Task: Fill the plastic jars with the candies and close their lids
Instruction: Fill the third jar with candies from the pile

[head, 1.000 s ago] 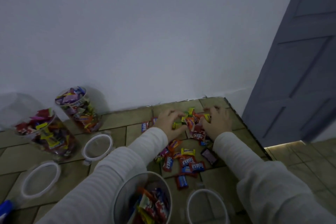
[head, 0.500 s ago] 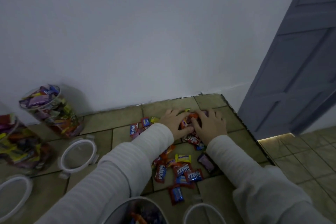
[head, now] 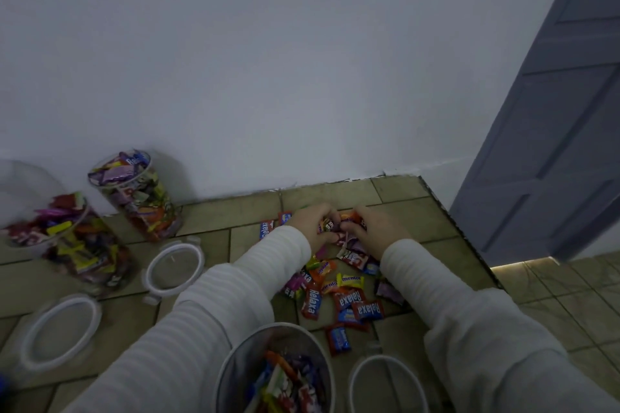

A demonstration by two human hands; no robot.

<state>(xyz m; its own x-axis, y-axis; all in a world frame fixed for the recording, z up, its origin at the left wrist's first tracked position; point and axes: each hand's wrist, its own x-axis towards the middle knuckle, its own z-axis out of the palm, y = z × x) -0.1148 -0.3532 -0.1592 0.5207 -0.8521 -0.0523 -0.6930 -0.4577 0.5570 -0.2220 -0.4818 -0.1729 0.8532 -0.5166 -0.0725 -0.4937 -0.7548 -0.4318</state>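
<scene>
Candies [head: 339, 295] are scattered on the tiled floor [head: 419, 221] in a loose strip running from the wall back toward the person, and the far end of that pile is being scooped together by both hands. The left hand [head: 310, 226] and right hand [head: 375, 231] are curled inward facing each other, with a small bunch of wrappers cupped and squeezed between them, so neither is really open. The open jar [head: 275, 369] being filled sits right below, between the two sleeves, roughly half full. It's closer to the body than the hands are, so the handful has to be pulled straight back and a bit down to the left; the left arm looks nearer to it. Off to the left, two full jars [head: 134, 198] stand by the wall with no lids on, and three loose lids [head: 174, 268] lie on the floor. Compared with a second ago, the hands have been drawn much closer together, so the gap is basically gone, and the view has shifted.
</scene>
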